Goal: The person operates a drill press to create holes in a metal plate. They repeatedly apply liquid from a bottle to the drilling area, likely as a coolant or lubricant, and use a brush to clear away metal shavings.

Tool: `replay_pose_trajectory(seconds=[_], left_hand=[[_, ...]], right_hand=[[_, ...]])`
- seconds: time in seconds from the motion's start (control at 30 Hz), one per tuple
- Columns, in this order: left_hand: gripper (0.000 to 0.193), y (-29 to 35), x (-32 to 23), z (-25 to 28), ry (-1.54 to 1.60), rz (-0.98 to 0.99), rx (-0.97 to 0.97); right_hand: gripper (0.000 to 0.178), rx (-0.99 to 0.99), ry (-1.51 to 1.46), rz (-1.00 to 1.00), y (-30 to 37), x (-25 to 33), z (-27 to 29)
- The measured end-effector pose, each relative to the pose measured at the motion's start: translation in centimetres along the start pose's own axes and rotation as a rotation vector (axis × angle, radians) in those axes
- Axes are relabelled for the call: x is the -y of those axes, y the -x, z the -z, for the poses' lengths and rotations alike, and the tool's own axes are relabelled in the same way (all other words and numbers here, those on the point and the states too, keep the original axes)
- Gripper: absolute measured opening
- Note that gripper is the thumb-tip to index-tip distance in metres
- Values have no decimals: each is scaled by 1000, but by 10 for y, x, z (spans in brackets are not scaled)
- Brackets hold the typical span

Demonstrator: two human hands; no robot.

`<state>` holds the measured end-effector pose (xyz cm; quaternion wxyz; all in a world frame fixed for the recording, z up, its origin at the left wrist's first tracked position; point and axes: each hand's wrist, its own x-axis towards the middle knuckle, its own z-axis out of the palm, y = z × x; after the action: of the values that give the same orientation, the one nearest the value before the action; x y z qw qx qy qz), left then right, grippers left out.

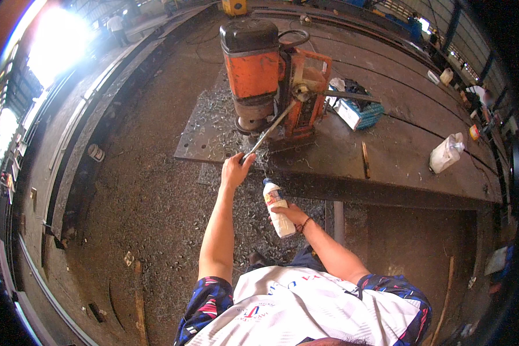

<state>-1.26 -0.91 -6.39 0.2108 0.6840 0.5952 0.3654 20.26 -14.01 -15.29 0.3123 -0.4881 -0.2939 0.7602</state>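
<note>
An orange magnetic drill [251,78] with a black top stands upright on a steel plate [191,138] strewn with metal shavings. My left hand [236,170] is closed around the lower end of the drill's feed lever [275,126], which slants down toward me from the hub. My right hand [293,215] grips a clear plastic bottle [277,199] of whitish liquid with a blue cap. The bottle leans slightly, its cap pointing up toward the plate's edge below the drill. The drill's cutting tip is hard to make out among the shavings.
Right of the drill lie a blue-and-white box [352,112] and a narrow rusty strip [365,160]. A whitish jug [446,153] stands farther right on the steel table [398,173]. Shavings cover the floor below. A white bucket [96,152] is at the left; people are in the background.
</note>
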Motion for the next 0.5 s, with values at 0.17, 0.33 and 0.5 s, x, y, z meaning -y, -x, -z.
replay_pose_trajectory(seconds=[0.17,0.33,0.5], left_hand=[[56,-3,7,-9,-25,-57,-63],[55,-9,21,-13,-26,-47,0],[62,-5,9,-5,40,83,113]], right_hand=[[36,38,70,18,-4,-1,6],[36,51,43,23,-7,-6,8],[37,30,41,7,-4,-5,6]])
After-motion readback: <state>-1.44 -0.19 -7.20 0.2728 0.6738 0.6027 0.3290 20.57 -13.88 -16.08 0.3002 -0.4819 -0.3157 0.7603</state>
